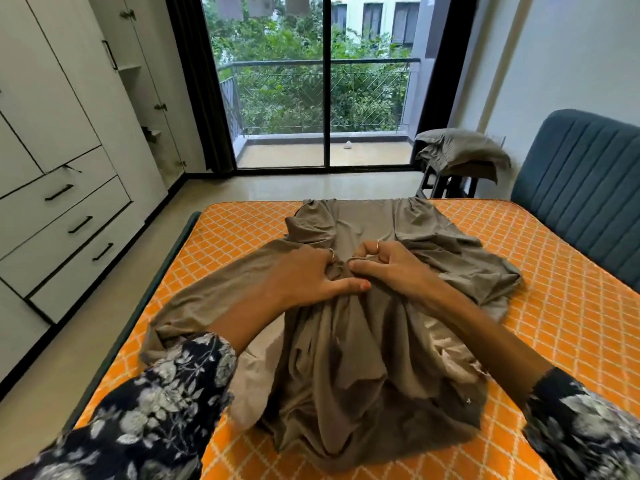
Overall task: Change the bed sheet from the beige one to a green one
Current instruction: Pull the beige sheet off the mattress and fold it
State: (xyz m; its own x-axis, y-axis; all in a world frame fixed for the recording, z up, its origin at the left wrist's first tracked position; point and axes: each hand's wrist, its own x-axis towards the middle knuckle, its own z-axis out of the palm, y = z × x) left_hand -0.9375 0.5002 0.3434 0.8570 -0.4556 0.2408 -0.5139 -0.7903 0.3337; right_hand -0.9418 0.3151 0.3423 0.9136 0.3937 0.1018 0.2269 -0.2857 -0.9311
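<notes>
The beige bed sheet (363,368) lies bunched in a heap across the middle of the bare orange quilted mattress (554,306). My left hand (304,275) and my right hand (391,265) meet at the centre of the heap, both gripping gathered folds of the sheet, knuckles almost touching. The sheet's far end reaches the mattress edge. No green sheet shows in this view.
A stool (446,185) at the far right carries a pillow in a beige cover (460,150). A blue padded headboard (581,188) stands on the right. White wardrobes with drawers (62,188) line the left wall. A glass balcony door (325,98) is ahead.
</notes>
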